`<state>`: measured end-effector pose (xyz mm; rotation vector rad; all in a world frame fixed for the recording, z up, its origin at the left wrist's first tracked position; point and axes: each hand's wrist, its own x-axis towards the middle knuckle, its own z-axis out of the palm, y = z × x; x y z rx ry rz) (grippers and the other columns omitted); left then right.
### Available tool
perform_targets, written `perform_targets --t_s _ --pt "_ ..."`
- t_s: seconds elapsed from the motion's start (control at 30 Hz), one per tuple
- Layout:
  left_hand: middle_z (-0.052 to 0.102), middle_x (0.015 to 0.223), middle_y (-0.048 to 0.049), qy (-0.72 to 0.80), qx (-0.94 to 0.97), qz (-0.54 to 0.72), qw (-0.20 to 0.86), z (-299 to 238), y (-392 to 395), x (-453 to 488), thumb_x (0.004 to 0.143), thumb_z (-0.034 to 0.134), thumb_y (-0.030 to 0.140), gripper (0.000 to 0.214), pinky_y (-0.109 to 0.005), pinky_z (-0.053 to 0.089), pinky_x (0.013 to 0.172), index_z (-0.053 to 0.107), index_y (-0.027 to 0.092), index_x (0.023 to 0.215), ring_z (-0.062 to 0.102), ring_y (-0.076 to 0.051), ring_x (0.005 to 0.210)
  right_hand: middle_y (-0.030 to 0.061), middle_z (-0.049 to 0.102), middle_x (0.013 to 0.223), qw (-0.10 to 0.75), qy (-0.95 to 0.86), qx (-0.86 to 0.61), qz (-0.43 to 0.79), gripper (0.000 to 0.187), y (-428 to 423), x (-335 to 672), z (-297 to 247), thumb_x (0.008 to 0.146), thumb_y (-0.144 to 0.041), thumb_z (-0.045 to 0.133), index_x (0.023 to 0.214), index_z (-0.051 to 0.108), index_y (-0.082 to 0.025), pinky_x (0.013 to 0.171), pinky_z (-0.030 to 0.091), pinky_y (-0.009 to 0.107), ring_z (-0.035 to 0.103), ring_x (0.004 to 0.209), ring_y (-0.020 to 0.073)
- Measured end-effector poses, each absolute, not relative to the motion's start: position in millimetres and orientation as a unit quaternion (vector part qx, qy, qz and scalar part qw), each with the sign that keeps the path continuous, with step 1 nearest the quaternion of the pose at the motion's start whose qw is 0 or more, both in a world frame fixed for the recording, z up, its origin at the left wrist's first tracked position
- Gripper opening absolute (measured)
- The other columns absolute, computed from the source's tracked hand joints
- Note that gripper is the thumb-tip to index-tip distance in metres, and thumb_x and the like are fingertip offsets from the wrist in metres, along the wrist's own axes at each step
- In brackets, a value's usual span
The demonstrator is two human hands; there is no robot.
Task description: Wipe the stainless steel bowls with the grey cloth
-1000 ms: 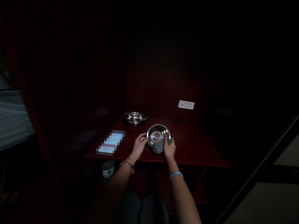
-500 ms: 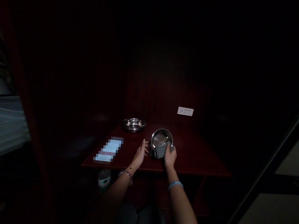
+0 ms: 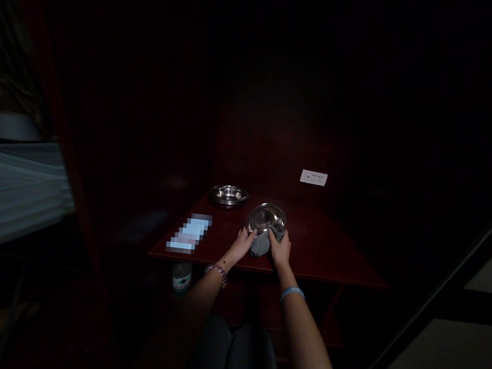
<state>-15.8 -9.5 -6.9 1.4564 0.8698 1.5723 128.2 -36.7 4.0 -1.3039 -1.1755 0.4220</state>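
A shiny steel bowl (image 3: 266, 217) is tilted towards me on a dark red table (image 3: 327, 253). My left hand (image 3: 242, 244) grips its near left rim. My right hand (image 3: 280, 249) is closed on a grey cloth (image 3: 260, 243) pressed against the bowl's near edge. A second steel bowl (image 3: 228, 195) sits flat further back on the left, untouched.
A pale blurred flat item (image 3: 189, 233) lies on the table's left part. A white socket plate (image 3: 313, 177) is on the dark back wall. A bottle (image 3: 181, 276) stands below the table edge. A pale surface (image 3: 5, 192) is at far left.
My left hand had come off the bowl half a second ago and is back on its rim. The cloth has shifted lower along the near edge.
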Motion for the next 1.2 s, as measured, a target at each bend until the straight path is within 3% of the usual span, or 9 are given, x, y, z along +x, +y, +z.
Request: perform_targets --t_s 0.17,0.4,0.57,0.8,0.97,1.2 --pt "0.058 0.126 -0.0108 0.329 0.552 0.63 0.437 6 -23 -18 0.08 0.06 0.032 0.041 -0.038 0.031 0.109 0.055 0.019 0.118 0.051 -0.022 0.121 0.0103 0.071 0.102 0.617 -0.518 -0.561 0.191 0.036 -32 129 0 0.076 -0.04 0.063 0.104 0.063 -0.018 0.081 0.049 0.03 0.066 0.092 0.0215" --pt "0.063 0.121 -0.0094 0.32 0.511 0.654 0.457 23 -40 -20 0.083 0.056 0.047 0.042 -0.033 0.039 0.102 0.059 0.019 0.115 0.056 -0.022 0.115 0.0108 0.071 0.102 0.627 -0.519 -0.541 0.211 0.041 -30 128 1 0.077 -0.044 0.061 0.107 0.066 -0.016 0.08 0.05 0.031 0.066 0.093 0.0224" --pt "0.065 0.119 -0.0092 0.31 0.52 0.647 0.462 28 -45 -24 0.081 0.057 0.051 0.046 -0.034 0.041 0.101 0.063 0.018 0.113 0.058 -0.023 0.113 0.0114 0.073 0.094 0.607 -0.529 -0.556 0.204 0.039 -31 128 2 0.078 -0.048 0.058 0.095 0.071 -0.015 0.075 0.051 0.03 0.068 0.088 0.0238" --pt "0.066 0.118 -0.0101 0.313 0.541 0.617 0.478 25 -44 -16 0.07 0.073 0.037 0.047 -0.039 0.039 0.104 0.063 0.017 0.111 0.058 -0.025 0.113 0.0135 0.073 0.083 0.592 -0.513 -0.593 0.182 0.046 -33 130 2 0.082 -0.054 0.051 0.082 0.072 -0.012 0.066 0.049 0.028 0.068 0.08 0.025" --pt "0.063 0.121 -0.0109 0.326 0.542 0.619 0.466 17 -38 -15 0.076 0.066 0.035 0.04 -0.041 0.035 0.108 0.062 0.018 0.112 0.054 -0.026 0.119 0.0149 0.072 0.084 0.594 -0.517 -0.594 0.165 0.046 -33 131 3 0.083 -0.053 0.05 0.082 0.071 -0.012 0.066 0.048 0.027 0.068 0.08 0.0252" --pt "0.063 0.12 -0.0158 0.336 0.559 0.607 0.455 3 -24 -15 0.075 0.064 0.02 0.037 -0.043 0.033 0.109 0.061 0.01 0.111 0.054 -0.029 0.117 0.013 0.073 0.09 0.592 -0.52 -0.588 0.182 0.04 -29 132 -2 0.079 -0.048 0.058 0.091 0.071 -0.013 0.072 0.05 0.028 0.068 0.084 0.0237"
